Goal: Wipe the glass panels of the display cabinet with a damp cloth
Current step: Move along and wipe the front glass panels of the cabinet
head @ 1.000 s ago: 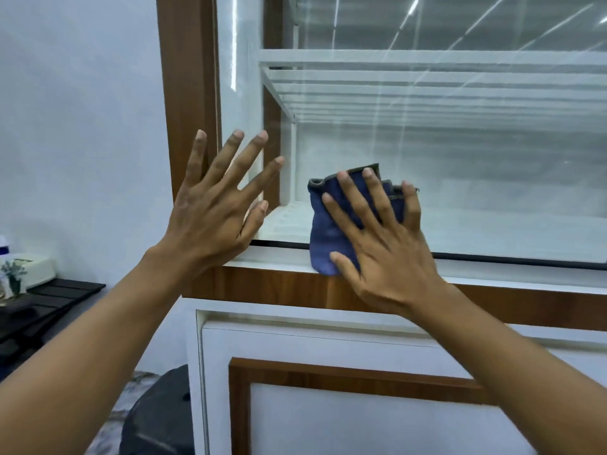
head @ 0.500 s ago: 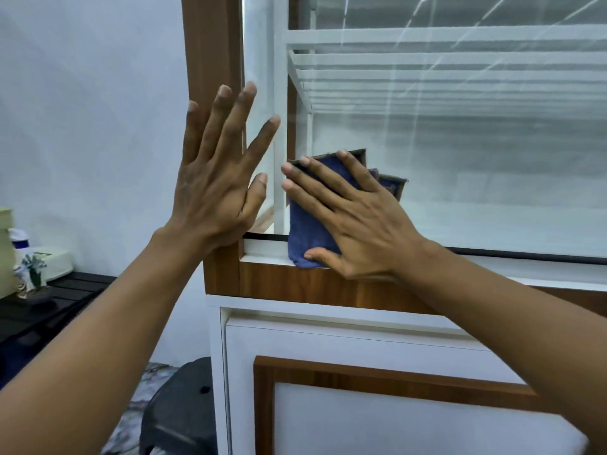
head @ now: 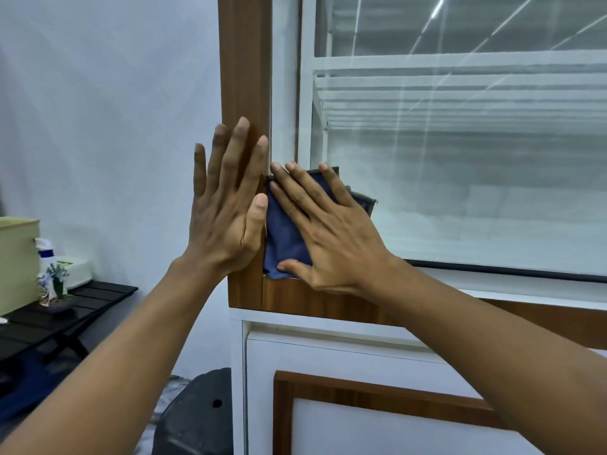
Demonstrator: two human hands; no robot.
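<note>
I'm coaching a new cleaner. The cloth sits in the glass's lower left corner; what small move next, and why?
Probably slide the right hand and the blue cloth under it rightward along the glass panel: the cloth abuts the wooden frame at left, so the remaining glass lies right and up.

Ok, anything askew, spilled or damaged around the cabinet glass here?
Nothing stands out. The right hand presses the folded blue cloth flat on the lower left corner of the glass panel; the left hand is open in front of the wooden frame. The pane shows only reflected light streaks, no crack or spill.
</note>
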